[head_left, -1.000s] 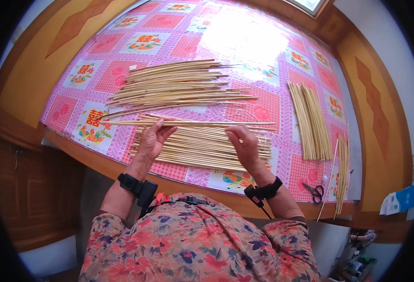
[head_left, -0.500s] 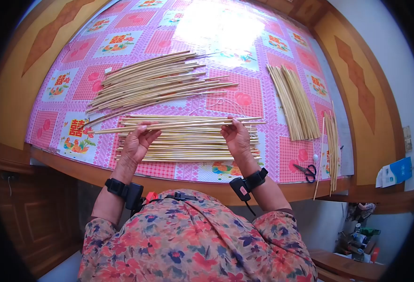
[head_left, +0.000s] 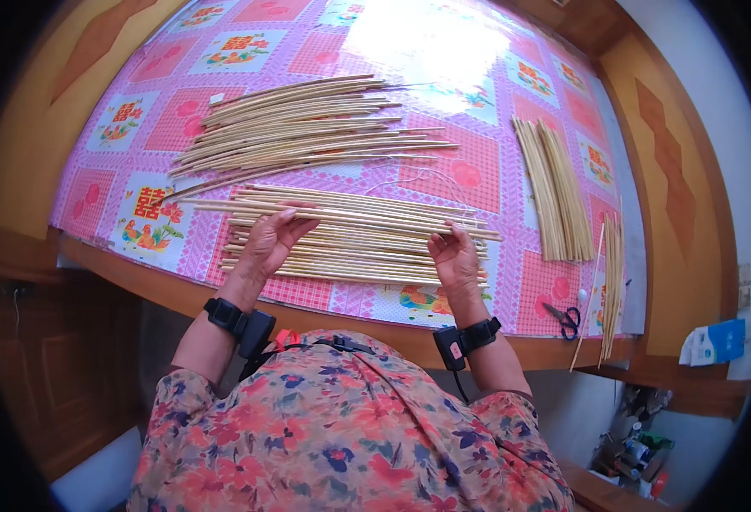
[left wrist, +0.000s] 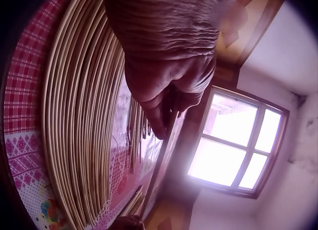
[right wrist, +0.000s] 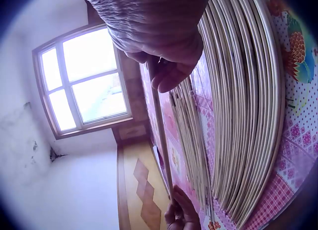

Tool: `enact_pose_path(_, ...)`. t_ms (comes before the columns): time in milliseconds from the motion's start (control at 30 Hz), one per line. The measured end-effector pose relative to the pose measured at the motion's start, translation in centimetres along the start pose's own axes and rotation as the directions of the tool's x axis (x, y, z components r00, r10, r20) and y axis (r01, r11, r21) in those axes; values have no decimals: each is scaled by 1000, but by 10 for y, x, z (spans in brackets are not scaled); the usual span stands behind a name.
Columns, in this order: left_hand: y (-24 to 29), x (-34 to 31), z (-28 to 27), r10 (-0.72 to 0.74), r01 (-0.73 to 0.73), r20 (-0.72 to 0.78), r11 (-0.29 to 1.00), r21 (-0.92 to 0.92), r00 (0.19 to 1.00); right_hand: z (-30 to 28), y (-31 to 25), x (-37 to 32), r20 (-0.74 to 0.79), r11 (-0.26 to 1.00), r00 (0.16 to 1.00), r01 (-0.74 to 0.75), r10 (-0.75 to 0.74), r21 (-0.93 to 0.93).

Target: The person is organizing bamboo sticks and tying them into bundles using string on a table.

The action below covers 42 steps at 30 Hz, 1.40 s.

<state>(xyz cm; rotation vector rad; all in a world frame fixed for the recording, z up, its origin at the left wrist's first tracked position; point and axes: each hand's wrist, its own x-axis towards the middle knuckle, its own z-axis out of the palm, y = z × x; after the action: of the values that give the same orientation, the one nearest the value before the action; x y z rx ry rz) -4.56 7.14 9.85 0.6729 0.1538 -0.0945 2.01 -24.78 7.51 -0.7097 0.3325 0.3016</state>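
Thin pale wooden sticks [head_left: 367, 220] are held level in both hands, above a row of similar sticks [head_left: 341, 271] lying side by side on the patterned tablecloth. My left hand [head_left: 273, 243] pinches them between thumb and fingers left of their middle, and their left ends stick out past it. Near the right ends, the thumb and fingers of my right hand [head_left: 456, 260] pinch them too. In the right wrist view, one held stick [right wrist: 163, 140] runs from hand to hand. White string [head_left: 427, 175] loops behind the row and crosses its right end.
Behind the row lies a loose pile of longer sticks [head_left: 307, 128]. To the right are a thick bundle of sticks [head_left: 555, 192], a smaller group [head_left: 612, 290] reaching over the table edge, and dark-handled scissors [head_left: 568, 321]. Wooden panels [head_left: 670, 171] border the table.
My right hand, bent and raised beside the sticks one second ago, now pinches them near their right ends. Since half a second ago the held sticks have shifted slightly right over the row.
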Motion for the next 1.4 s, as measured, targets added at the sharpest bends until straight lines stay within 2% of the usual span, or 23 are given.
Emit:
enact_pose_path(100, -2, 4, -3, -31, 31, -35, 999, -9, 999, -13, -6, 4, -11, 997, 1000, 5, -6, -71)
enact_pose_path(200, -3, 8, 4, -5, 4, 29, 1000, 22, 1000, -11, -11, 2, -18, 998, 1000, 0, -1, -57)
enact_pose_path(367, -7, 15, -4, 33, -33, 4, 998, -44, 999, -20, -13, 5, 30, 998, 1000, -8, 10, -69)
enact_pose_path(433, -5, 16, -6, 34, -46, -59, 979, -200, 998, -23, -15, 5, 15, 995, 1000, 23, -21, -101)
enact_pose_path(467, -2, 17, -9, 43, -55, -65, 979, -198, 997, -25, -16, 6, 23, 995, 1000, 16, -14, -101)
enact_pose_path(533, 4, 18, -13, 157, -177, -167, 977, -115, 973, -24, -19, 3, -5, 997, 1000, 8, -8, -82)
enact_pose_path(567, 4, 21, -19, 148, -169, -258, 984, -59, 955, -23, -18, 1, -15, 995, 1000, 6, -8, -99)
enact_pose_path(700, 13, 22, -22, 119, -125, -147, 991, -36, 982, -24, -19, -3, -2, 997, 1000, -6, 6, -82)
enact_pose_path(967, 19, 21, -29, 145, -150, -135, 988, -28, 980, -15, -16, 2, 28, 996, 999, -40, 42, -82)
enact_pose_path(1033, 23, 18, -33, 159, -161, -137, 987, -4, 978, -16, -13, 1, 89, 999, 996, -29, 26, 24)
enact_pose_path(1100, 27, 21, -47, 156, -151, -86, 987, 60, 984, -21, -11, 4, 84, 999, 995, -45, 45, 0)
enact_pose_path(1133, 27, 21, -51, 184, -179, -73, 981, 78, 980, -14, -11, 1, 23, 999, 999, -30, 30, -18)
enact_pose_path(1233, 32, 17, -45, 167, -162, -114, 985, 51, 979, -8, -7, 0, -22, 999, 1000, 15, -16, -40)
enact_pose_path(1400, 35, 18, -52, 123, -122, -123, 992, 18, 985, -9, -6, 3, -10, 1000, 1000, 9, -10, -26)
